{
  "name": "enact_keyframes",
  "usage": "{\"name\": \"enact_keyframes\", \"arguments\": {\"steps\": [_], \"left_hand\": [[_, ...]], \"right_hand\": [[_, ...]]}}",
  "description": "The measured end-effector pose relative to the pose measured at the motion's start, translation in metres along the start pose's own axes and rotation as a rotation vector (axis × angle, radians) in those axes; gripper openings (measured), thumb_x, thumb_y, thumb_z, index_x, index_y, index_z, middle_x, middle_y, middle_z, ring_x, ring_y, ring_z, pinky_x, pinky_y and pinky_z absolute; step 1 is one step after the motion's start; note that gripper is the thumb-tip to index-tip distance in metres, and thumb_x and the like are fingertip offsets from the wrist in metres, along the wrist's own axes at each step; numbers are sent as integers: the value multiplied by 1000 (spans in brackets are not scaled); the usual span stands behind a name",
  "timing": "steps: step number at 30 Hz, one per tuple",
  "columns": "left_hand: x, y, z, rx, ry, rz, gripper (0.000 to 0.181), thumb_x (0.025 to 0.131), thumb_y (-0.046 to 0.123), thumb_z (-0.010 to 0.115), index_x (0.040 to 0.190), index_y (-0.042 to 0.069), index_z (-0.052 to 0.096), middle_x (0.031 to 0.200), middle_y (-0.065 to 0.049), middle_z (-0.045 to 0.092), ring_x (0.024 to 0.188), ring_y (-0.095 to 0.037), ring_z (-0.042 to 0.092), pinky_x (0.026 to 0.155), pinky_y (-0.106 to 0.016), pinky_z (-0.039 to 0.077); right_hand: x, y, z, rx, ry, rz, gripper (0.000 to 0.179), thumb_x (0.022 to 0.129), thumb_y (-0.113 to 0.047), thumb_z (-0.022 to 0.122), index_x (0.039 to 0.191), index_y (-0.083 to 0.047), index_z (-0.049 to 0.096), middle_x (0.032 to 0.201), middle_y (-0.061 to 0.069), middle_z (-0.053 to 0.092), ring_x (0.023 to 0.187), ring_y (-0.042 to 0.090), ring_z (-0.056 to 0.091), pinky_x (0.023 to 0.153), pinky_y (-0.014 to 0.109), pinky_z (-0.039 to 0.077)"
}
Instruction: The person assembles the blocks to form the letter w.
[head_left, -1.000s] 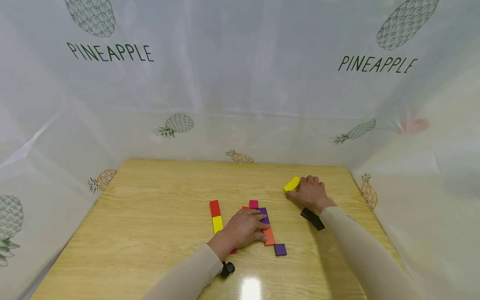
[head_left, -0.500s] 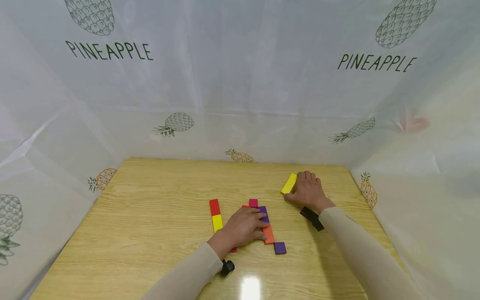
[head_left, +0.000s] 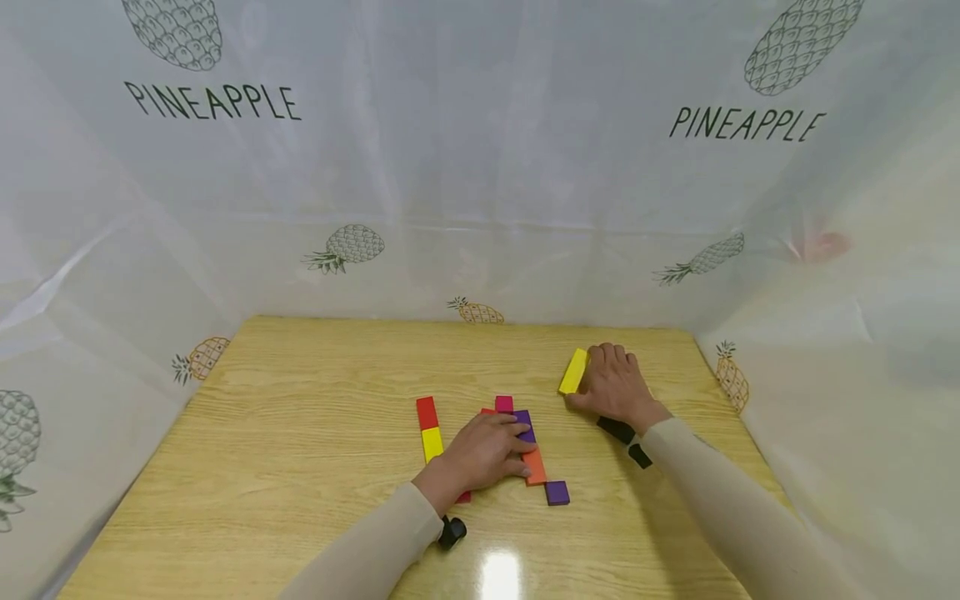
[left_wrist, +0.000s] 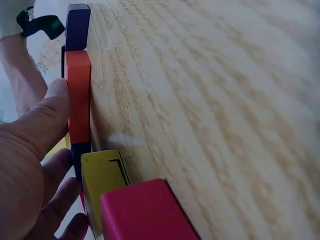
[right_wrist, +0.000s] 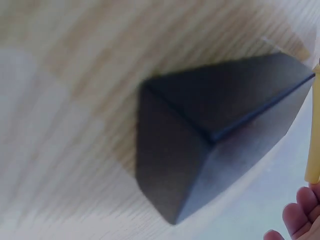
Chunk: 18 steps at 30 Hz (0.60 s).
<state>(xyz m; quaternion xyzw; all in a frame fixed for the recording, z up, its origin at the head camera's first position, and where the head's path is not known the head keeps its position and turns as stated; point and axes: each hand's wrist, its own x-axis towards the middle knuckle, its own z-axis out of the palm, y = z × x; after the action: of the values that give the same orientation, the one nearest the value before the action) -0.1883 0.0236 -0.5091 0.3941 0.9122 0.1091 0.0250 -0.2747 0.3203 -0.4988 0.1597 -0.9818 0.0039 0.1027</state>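
Observation:
My right hand pinches a long yellow block at the table's back right, thumb at its near end and fingers at its far end. In the right wrist view, that hand's fingertips are beside the yellow block. My left hand lies over a group of coloured blocks, fingers spread and fairly straight. Its thumb touches an orange block, and its other fingers reach a purple block. A small purple block and a magenta block sit at the row's ends. The left hand partly hides other blocks.
Left of the left hand, a red block and a yellow block line up end to end. A black block lies under the right wrist. A pineapple-print sheet surrounds the wooden table.
The yellow block has turned from a diagonal to a steeper angle, and the right hand has shifted slightly left with it. My left hand stays on the blocks.

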Motion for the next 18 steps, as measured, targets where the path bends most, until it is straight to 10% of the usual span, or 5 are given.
{"name": "enact_keyframes", "arguments": {"steps": [18], "left_hand": [[2, 1, 0, 0, -29, -16, 46, 101, 53, 65, 143, 34, 68, 157, 7, 56, 151, -21, 46, 124, -46, 37]], "right_hand": [[-54, -16, -10, -17, 3, -168, 88, 81, -68, 76, 127, 4, 57, 125, 23, 60, 113, 41, 56, 94, 58, 47]]}}
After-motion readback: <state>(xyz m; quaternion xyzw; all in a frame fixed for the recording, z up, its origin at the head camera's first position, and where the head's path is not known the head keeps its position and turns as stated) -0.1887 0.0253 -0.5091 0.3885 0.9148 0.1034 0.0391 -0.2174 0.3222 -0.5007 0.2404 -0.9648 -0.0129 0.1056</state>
